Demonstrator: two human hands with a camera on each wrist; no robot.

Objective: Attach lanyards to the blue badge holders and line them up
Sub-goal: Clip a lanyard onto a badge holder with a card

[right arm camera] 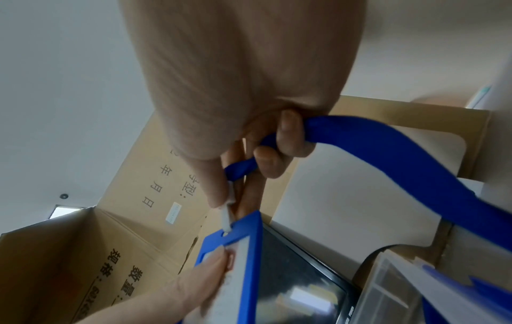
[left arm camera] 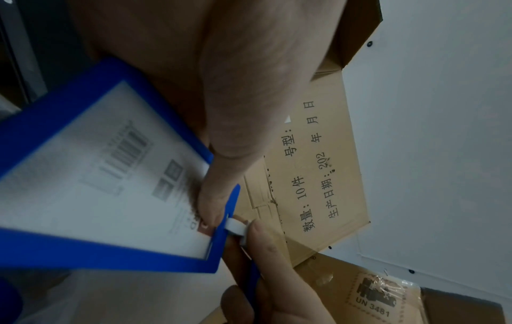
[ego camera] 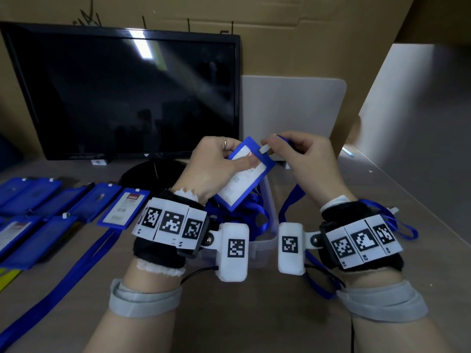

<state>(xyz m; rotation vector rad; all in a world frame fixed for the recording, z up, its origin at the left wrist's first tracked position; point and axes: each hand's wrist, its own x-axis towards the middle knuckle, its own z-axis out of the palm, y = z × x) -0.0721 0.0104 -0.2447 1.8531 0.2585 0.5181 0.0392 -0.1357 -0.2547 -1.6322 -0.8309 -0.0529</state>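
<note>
My left hand point(ego camera: 224, 159) grips a blue badge holder point(ego camera: 242, 184) with a white card inside, tilted above a clear bin; its thumb presses the card face point(left arm camera: 213, 203). My right hand point(ego camera: 288, 149) pinches the white plastic strap point(ego camera: 265, 149) of a blue lanyard point(ego camera: 290, 200) at the slot in the holder's top edge point(right arm camera: 225, 232). The strap point(left arm camera: 237, 228) sits in that slot. The ribbon point(right arm camera: 387, 149) runs out from the curled right fingers and trails over my right wrist.
Several blue badge holders point(ego camera: 51, 200) lie in rows at the left of the table, one with a lanyard point(ego camera: 63, 284) stretched toward me. A clear plastic bin point(ego camera: 265, 238) of lanyards sits under my hands. A dark monitor point(ego camera: 127, 93) stands behind, cardboard boxes beyond.
</note>
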